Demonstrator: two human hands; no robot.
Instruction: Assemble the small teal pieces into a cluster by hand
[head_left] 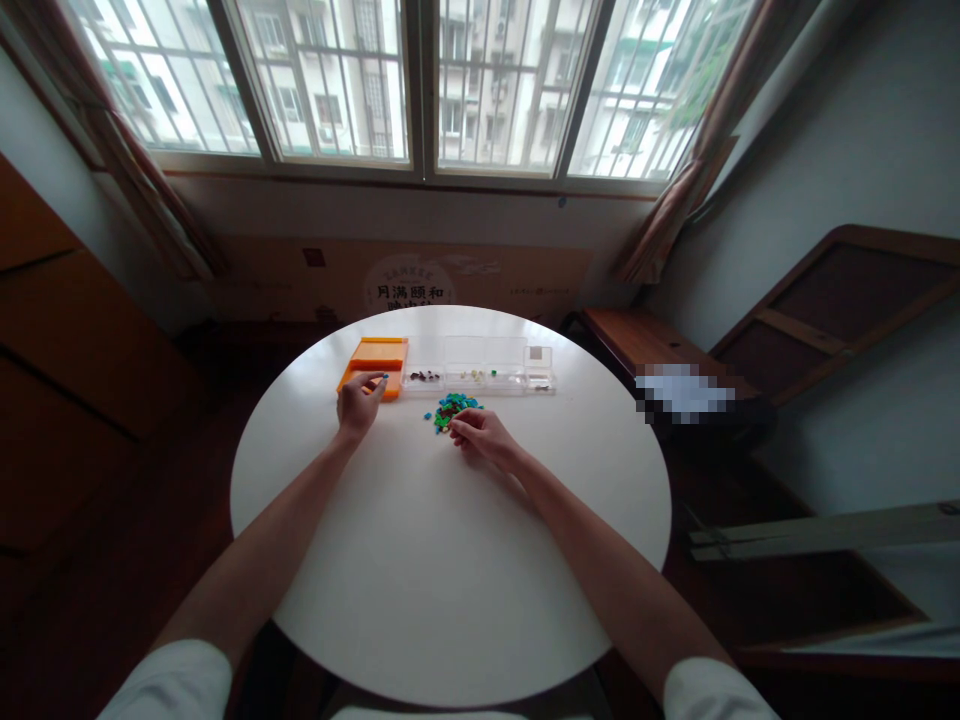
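Note:
My left hand (360, 405) is over the front part of an open orange box (381, 352), with a small blue piece (385, 377) pinched at the fingertips. Beside it on the right, a pile of small blue, green and brown pieces (451, 404) lies on the white round table (435, 560). My right hand (480, 436) is at the pile's near right edge, fingers closed together; whatever they hold is too small to name. Behind the pile, a clear open case (484, 350) has dark pieces (424, 377) on its left and pale ones (472, 376) further right, with a green piece among them.
A smaller clear box (538, 362) stands at the right end of the case. Past the table on the right is a wooden bench (637, 340) with a blurred white item on it. Barred windows and a wall lie beyond the table.

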